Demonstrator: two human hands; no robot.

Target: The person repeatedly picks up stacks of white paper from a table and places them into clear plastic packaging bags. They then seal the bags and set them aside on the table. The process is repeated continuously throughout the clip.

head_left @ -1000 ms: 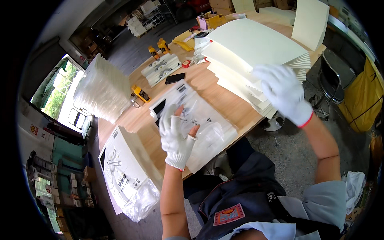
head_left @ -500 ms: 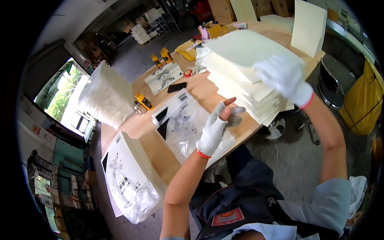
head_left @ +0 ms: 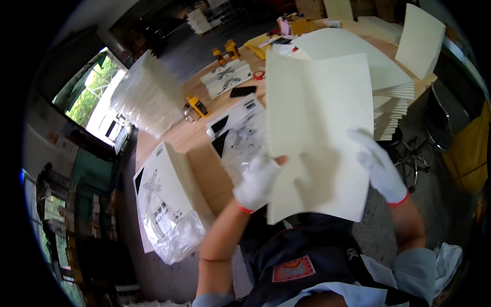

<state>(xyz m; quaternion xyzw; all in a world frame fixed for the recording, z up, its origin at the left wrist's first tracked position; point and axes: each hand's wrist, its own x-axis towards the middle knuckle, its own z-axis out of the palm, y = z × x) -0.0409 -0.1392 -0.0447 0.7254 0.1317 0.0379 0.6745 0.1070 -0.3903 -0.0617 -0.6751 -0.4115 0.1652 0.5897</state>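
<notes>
A large cream paper sheet [head_left: 319, 102], perhaps several together, stands bowed in front of me. My left hand [head_left: 258, 184], in a white glove with bare fingertips, grips its lower left edge with the thumb on the front face. At the right edge, my gloved right hand [head_left: 381, 169] lies along the paper with its fingers fairly straight, slightly blurred; its thumb is hidden. Behind the sheet rises a tall stack of cream paper [head_left: 394, 82]. Left of the sheet, printed clear plastic bags [head_left: 240, 135] lie on the table, partly covered by it.
On the wooden table [head_left: 204, 169] stand a wrapped white stack [head_left: 146, 97] and a bagged printed stack [head_left: 166, 197]. Yellow bottles [head_left: 197, 105], a black phone [head_left: 243, 91] and red tape [head_left: 259, 75] lie farther back. A black chair [head_left: 437, 120] stands at the right.
A cream sheet has come off the stack and now stands between my hands. My right hand has moved down from the stack; my left has moved lower and closed on the sheet's edge.
</notes>
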